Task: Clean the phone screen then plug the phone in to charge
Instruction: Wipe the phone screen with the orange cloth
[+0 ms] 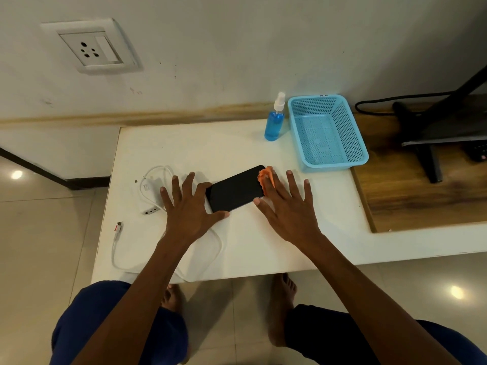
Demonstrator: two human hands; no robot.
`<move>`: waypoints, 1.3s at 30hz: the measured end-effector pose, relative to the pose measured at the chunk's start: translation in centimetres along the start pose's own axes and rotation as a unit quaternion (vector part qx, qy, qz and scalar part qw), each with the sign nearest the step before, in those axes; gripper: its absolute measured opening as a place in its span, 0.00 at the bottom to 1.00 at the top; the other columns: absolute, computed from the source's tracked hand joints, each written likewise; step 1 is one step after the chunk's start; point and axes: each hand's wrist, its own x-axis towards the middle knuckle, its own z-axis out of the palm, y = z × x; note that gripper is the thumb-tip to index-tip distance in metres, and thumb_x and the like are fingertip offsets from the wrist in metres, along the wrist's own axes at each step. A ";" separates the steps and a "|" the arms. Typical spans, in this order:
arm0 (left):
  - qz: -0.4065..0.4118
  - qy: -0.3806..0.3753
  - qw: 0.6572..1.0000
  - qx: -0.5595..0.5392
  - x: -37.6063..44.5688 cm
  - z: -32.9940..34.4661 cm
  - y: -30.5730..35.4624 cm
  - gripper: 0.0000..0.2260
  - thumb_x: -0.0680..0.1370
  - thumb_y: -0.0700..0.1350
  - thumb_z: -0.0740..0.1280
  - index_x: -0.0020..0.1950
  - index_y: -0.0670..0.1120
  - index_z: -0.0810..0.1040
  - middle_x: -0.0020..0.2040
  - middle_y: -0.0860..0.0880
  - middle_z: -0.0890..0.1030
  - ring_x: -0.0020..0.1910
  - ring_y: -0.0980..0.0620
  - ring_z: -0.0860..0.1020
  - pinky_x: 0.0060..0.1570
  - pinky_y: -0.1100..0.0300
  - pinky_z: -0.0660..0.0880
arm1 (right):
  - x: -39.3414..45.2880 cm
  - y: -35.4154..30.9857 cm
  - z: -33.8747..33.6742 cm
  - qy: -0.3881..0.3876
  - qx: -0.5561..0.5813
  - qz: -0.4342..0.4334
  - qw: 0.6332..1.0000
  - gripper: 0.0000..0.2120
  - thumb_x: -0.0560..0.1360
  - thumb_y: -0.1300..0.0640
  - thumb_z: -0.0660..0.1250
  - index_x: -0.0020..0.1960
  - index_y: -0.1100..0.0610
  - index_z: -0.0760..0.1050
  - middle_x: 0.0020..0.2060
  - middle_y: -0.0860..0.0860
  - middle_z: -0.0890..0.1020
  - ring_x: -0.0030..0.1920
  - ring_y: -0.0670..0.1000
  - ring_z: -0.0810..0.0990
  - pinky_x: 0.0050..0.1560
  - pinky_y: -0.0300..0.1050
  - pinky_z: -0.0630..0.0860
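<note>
A black phone (235,189) lies screen up, slanted, in the middle of the white table (263,246). My left hand (188,209) pinches the phone's left end between thumb and forefinger, the other fingers spread on the table. My right hand (287,209) lies flat with fingers spread and presses an orange cloth (264,175) onto the phone's right end; most of the cloth is hidden under the fingers. A white charger adapter (150,210) lies left of my left hand. Its white cable (218,248) loops under my left forearm and ends in a plug (118,226) near the table's left edge.
A wall socket (91,48) sits on the wall at upper left. A blue spray bottle (274,122) and an empty light-blue basket (350,127) stand at the table's back right. Further right, a wooden surface (408,201) carries a black monitor stand (432,164).
</note>
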 end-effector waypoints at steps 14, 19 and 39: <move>0.003 0.007 1.000 -0.014 0.1 0.0 0.0 0.38 0.67 0.72 0.68 0.72 0.55 0.67 0.81 0.46 0.52 0.79 0.39 0.42 0.72 0.36 0.36 | 3.0 -2.6 0.1 -0.009 0.017 -0.079 0.997 0.33 0.80 0.34 0.37 0.81 0.47 0.50 0.81 0.45 0.49 0.80 0.56 0.47 0.76 0.65 0.48; 0.005 0.003 1.000 0.001 -0.1 -0.2 0.1 0.39 0.68 0.73 0.64 0.74 0.55 0.65 0.81 0.45 0.52 0.79 0.38 0.42 0.72 0.35 0.36 | 1.6 -4.5 0.8 -0.019 -0.001 -0.157 0.987 0.33 0.81 0.34 0.37 0.81 0.47 0.49 0.81 0.46 0.49 0.80 0.55 0.47 0.76 0.65 0.49; 0.002 -0.001 1.000 -0.015 -0.1 -0.3 0.1 0.37 0.68 0.70 0.69 0.72 0.56 0.66 0.80 0.46 0.53 0.79 0.38 0.42 0.72 0.35 0.37 | -2.0 0.2 -0.5 -0.014 -0.028 -0.020 0.999 0.32 0.80 0.34 0.36 0.81 0.46 0.44 0.81 0.45 0.45 0.80 0.57 0.47 0.76 0.66 0.48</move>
